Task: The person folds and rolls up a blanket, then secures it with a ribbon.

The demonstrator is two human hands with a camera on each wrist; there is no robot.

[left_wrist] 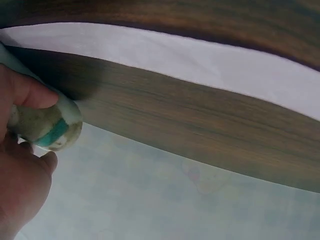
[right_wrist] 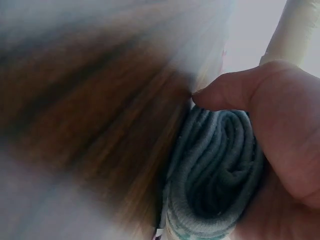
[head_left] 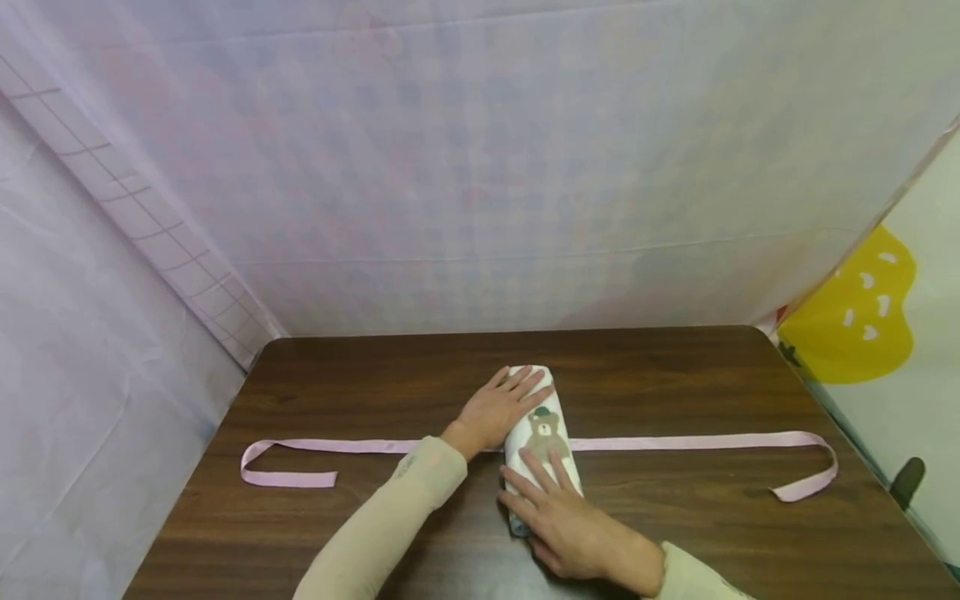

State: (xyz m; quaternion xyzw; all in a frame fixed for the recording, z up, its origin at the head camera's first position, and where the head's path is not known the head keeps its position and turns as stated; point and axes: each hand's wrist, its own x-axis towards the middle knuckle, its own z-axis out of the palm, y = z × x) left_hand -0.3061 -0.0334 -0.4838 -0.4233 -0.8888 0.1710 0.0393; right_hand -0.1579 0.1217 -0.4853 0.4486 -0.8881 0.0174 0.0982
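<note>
A white towel (head_left: 543, 427) with a brown bear in a green cap on it lies rolled up lengthwise near the middle of the table. My left hand (head_left: 497, 410) rests across its far part with the fingers extended. Over the near part, my right hand (head_left: 576, 527) lies with spread fingers on the towel. In the right wrist view the grey-green layers of the rolled towel (right_wrist: 186, 200) show at its end, with the right thumb (right_wrist: 222, 94) beside them. A long pink ribbon (head_left: 690, 442) runs crosswise under the roll and sticks out on both sides.
The dark wooden table (head_left: 375, 383) has rounded far corners. The ribbon's two ends curl back toward the near side, left and right. Pale patterned curtains (head_left: 480, 167) hang behind and to the left. A yellow printed shape (head_left: 855, 325) shows at the right.
</note>
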